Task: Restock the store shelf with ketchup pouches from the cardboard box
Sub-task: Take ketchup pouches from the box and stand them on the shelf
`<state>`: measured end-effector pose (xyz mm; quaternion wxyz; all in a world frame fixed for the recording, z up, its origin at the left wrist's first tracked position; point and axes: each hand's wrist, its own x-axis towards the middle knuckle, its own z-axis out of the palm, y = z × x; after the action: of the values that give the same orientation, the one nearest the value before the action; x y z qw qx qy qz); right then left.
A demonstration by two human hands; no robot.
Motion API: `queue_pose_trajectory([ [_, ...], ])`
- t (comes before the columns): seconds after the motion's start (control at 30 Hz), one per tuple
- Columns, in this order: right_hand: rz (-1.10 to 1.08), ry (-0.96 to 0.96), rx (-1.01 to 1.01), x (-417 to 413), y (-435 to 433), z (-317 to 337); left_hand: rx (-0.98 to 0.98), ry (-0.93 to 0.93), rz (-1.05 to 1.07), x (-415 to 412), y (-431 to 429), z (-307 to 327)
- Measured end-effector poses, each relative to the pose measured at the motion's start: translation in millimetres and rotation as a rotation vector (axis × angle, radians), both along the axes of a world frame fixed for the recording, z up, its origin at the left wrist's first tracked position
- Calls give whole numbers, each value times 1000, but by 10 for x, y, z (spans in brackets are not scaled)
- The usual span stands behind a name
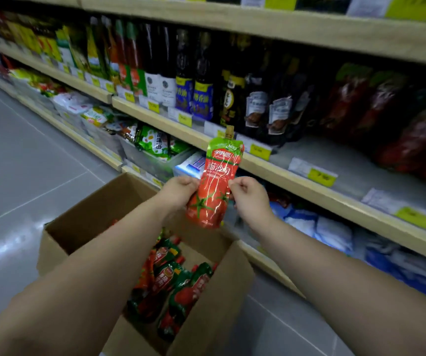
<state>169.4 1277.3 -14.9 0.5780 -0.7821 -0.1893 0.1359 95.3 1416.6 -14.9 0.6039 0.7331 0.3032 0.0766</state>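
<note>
A red ketchup pouch (215,181) with a green top and a tan cap is held upright in front of the shelf. My left hand (179,192) grips its left edge and my right hand (249,197) pinches its right edge. Below them an open cardboard box (86,217) sits on the floor with several more ketchup pouches (173,283) lying inside. The wooden shelf (283,176) runs just behind the held pouch, with a bare stretch of shelf at the right and blurred red pouches (417,145) at the far right.
Dark sauce bottles (199,80) stand in a row on the shelf behind the pouch. Yellow price tags (259,151) line the shelf edge. White and blue bags (330,233) fill the lower shelf. Grey tiled floor (27,163) stretches to the left.
</note>
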Motion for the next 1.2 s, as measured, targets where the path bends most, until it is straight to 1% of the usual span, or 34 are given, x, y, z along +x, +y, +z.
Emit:
queue_pose_trajectory([
  [0.17, -184, 2, 95, 454, -640, 349, 263, -22, -228, 641, -424, 369],
  [0.23, -252, 12, 111, 603, -829, 445, 333, -40, -262, 850, -610, 471],
  [0.37, -399, -7, 103, 1006, -1183, 682, 339, -99, -310, 1340, -966, 710],
  [0.53, -503, -16, 87, 1504, -1417, 887, 401, -149, -250, 1897, -1257, 964],
  [0.63, -530, -78, 54, 1791, -1442, 969, 329, -187, -222, 2150, -1370, 1020],
  [0.67, -535, -99, 31, 1861, -1445, 981, 337, -200, -222, 2211, -1387, 1020],
  [0.77, -553, -131, -21, 1937, -1450, 923, 498, -218, -226, 2301, -1435, 965],
  [0.83, -557, -151, -52, 1889, -1483, 812, 548, -205, -248, 2289, -1463, 872],
  [0.93, -547, -172, -26, 1796, -1543, 659, 562, -215, -262, 2234, -1502, 738],
  [1.07, -544, -176, 2, 1707, -1557, 636, 528, -247, -242, 2137, -1504, 706],
  [1.13, -529, -150, 0, 1625, -1562, 655, 531, -211, -268, 2063, -1521, 719],
  [1.2, -528, -124, -3, 1556, -1582, 668, 575, -156, -303, 2006, -1535, 743],
])
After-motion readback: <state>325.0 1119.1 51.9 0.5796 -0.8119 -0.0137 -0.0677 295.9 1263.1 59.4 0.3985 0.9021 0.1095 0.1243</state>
